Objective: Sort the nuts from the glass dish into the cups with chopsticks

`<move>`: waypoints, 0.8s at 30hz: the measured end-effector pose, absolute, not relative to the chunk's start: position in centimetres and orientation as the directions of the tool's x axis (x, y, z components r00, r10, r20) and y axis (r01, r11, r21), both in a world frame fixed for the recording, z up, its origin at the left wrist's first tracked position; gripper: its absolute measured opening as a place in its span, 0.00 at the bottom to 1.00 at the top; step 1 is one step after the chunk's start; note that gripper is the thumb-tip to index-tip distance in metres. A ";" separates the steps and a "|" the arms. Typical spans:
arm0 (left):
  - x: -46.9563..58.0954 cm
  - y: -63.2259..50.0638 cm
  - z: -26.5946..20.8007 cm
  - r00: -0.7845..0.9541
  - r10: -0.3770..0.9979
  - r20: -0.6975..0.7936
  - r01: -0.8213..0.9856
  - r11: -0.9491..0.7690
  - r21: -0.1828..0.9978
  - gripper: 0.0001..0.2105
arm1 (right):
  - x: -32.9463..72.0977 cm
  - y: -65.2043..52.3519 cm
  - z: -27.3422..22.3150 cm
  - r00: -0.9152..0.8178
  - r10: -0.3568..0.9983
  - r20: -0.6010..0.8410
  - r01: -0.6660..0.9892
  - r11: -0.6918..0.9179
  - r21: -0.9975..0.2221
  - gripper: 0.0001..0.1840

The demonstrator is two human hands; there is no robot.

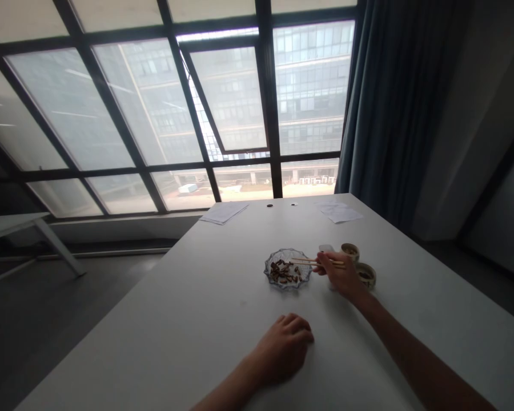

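Head view shows us a scalloped clear-glass dish (289, 252) right of the frame's centre, holding small dark-brown pieces (278, 269) on a white rectangular desk (188, 319). We judge it sits there for easy reach, its wide mouth leaving room for the slim pale wooden chopsticks (303, 260). Our right hand (336, 271) is closed around these, fingers pinched well behind the tips, probably for fine control; the tips lie over the dish, apparently gripping nothing. Two round pale containers (370, 280), partly hidden, stand just beyond that hand. At lower centre, our left hand (286, 348) rests with curled fingers, nothing visible in it; how tightly they close, we cannot tell.
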State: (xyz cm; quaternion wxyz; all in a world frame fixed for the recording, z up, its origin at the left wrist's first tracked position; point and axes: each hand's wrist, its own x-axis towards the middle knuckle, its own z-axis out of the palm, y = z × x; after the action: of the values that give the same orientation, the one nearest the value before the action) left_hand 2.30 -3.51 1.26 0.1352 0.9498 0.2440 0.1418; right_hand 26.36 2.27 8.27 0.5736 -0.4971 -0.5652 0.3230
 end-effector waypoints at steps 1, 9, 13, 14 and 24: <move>2.5 -3.5 1.2 0.838 0.505 0.206 0.426 -0.842 0.331 0.15 | 26.0 3.0 7.9 0.141 0.933 0.332 0.206 0.300 -0.931 0.34; 5.7 -1.6 0.3 0.820 0.507 0.264 0.378 -0.828 0.414 0.14 | 24.6 6.9 5.6 0.101 0.936 0.338 0.243 0.307 -0.920 0.37; 6.6 -1.0 0.2 0.833 0.493 0.251 0.354 -0.823 0.444 0.14 | 24.3 7.5 4.8 0.121 0.938 0.324 0.241 0.289 -0.927 0.38; 6.6 -0.9 0.2 0.834 0.494 0.247 0.351 -0.819 0.453 0.14 | 24.3 7.5 4.7 0.133 0.937 0.322 0.238 0.285 -0.928 0.38; 6.1 -0.7 0.3 0.837 0.504 0.212 0.323 -0.768 0.553 0.14 | 25.1 6.1 7.5 0.243 0.919 0.311 0.168 0.276 -0.946 0.36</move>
State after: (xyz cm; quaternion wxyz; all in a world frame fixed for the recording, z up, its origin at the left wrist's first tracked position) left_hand 6.13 -0.75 0.32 0.2564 0.9235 0.2239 0.1770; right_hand 25.07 6.13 7.48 0.5981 -0.5136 -0.5292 0.3137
